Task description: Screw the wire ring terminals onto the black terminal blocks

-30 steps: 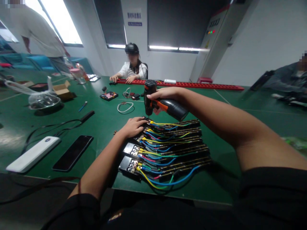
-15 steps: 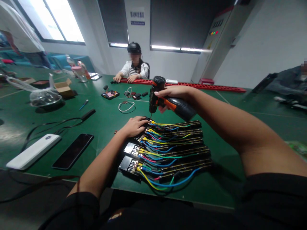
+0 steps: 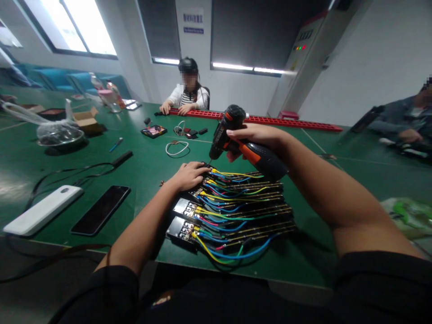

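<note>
My right hand (image 3: 253,137) is wrapped round the grip of a black and orange cordless drill (image 3: 229,128). The drill tilts, its thin bit pointing down at the terminal end of the farthest wired block; whether it touches a screw I cannot tell. Beside the bit, my left hand (image 3: 191,175) presses on that far black terminal block (image 3: 206,165), its fingers bent over it and partly hiding it. Several such black blocks (image 3: 178,227) lie in a row toward me, with screw terminals and yellow, blue, red and green wires (image 3: 232,216) running to long black strips (image 3: 270,227).
Left on the green table (image 3: 148,245) lie a white power bank (image 3: 43,210), a phone (image 3: 101,210) and a black cable (image 3: 77,173). Beyond are a bagged bowl (image 3: 60,135), a white cable loop (image 3: 177,148) and a long red slotted rail (image 3: 270,120). Another person (image 3: 189,92) sits opposite.
The drill has tilted, its top leaning right and its grip lower, with my right hand shifting slightly right. My left hand stays on the far block. The view has moved slightly.
</note>
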{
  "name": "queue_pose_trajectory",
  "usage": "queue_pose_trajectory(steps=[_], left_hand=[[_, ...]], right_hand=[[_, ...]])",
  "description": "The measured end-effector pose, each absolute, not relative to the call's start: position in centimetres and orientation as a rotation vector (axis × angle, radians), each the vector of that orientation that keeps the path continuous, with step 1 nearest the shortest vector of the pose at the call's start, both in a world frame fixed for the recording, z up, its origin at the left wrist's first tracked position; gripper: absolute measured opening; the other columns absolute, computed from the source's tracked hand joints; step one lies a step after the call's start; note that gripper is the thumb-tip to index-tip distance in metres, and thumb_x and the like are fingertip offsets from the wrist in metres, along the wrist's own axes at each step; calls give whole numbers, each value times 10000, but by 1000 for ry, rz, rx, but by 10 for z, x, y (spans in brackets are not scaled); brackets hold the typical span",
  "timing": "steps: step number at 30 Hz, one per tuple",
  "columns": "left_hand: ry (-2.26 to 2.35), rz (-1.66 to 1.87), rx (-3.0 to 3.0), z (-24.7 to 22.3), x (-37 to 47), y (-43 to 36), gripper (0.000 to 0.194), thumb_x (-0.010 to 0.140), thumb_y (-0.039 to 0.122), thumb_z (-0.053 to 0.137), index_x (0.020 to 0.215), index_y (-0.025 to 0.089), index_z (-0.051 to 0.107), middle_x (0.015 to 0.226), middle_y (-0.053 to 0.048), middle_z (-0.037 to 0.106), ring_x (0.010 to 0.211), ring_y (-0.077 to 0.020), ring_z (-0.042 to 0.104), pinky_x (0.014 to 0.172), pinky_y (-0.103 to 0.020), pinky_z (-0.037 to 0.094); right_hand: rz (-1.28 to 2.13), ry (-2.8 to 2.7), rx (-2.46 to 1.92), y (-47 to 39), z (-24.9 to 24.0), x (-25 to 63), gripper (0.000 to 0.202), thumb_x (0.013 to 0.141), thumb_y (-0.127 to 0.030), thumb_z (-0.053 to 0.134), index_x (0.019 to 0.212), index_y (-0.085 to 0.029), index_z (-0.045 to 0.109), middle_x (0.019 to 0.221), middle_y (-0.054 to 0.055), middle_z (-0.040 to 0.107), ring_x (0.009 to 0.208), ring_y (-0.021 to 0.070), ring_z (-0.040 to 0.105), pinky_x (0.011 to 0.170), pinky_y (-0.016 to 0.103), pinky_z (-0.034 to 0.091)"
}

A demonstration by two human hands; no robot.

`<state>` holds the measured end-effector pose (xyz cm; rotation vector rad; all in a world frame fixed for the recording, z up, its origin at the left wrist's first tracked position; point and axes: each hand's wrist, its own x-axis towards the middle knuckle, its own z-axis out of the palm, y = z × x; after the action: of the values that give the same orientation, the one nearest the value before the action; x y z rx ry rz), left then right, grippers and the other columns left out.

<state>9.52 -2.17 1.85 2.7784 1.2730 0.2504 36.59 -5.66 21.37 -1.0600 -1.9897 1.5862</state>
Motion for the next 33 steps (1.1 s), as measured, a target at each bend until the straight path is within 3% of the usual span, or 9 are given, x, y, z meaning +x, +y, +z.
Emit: queue_pose_trajectory(steps=[7, 13, 33], left_hand=[[1221, 400, 2686, 10, 89, -19, 510, 955, 372, 401, 1449, 284, 494, 1564, -110, 447, 1441, -289, 402, 1106, -532, 354], [1167, 409, 2687, 9, 85, -19, 468, 954, 331, 405, 1391, 285, 567, 1599, -119, 402, 1473, -289, 379, 1146, -547, 317], [1156, 396, 2727, 8, 85, -17, 469, 944, 292, 417, 1380, 297, 590, 1591, -101, 417, 1459, -305, 395, 1149, -556, 334]], right_hand=[[1605, -1996, -1033, -61, 208, 362, 307, 973, -347, 590, 1131, -84, 594, 800, 114, 736, 689, 182, 724, 617, 262, 607], [1604, -2022, -1065, -57, 206, 357, 329, 994, -324, 534, 1199, -69, 570, 815, 122, 735, 744, 207, 734, 683, 311, 624], [1608, -2088, -1109, -46, 199, 353, 327, 985, -366, 555, 1125, -73, 593, 766, 116, 731, 729, 210, 735, 692, 320, 619]])
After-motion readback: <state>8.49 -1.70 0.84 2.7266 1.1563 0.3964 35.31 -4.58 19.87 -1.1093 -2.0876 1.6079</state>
